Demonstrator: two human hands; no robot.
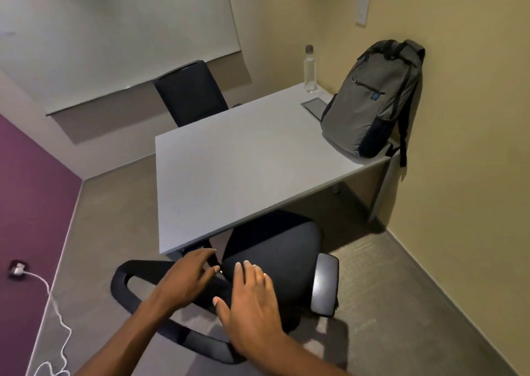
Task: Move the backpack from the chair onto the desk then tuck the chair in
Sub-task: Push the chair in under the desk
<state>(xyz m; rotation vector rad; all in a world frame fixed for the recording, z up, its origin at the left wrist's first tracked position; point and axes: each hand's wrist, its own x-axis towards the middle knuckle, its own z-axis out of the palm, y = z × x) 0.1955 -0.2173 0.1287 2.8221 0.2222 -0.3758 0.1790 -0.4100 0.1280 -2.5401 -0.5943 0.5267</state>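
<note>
The grey backpack stands upright on the far right end of the grey desk, leaning against the yellow wall. A black office chair sits in front of me with its seat partly under the desk's near edge. My left hand hovers over the chair's backrest frame with fingers spread. Just to its right, my right hand is flat and spread above the back of the chair. Neither hand holds anything.
A clear water bottle and a dark tablet-like slab lie beside the backpack. A second black chair stands at the desk's far side. A white cable runs along the floor by the purple wall at left.
</note>
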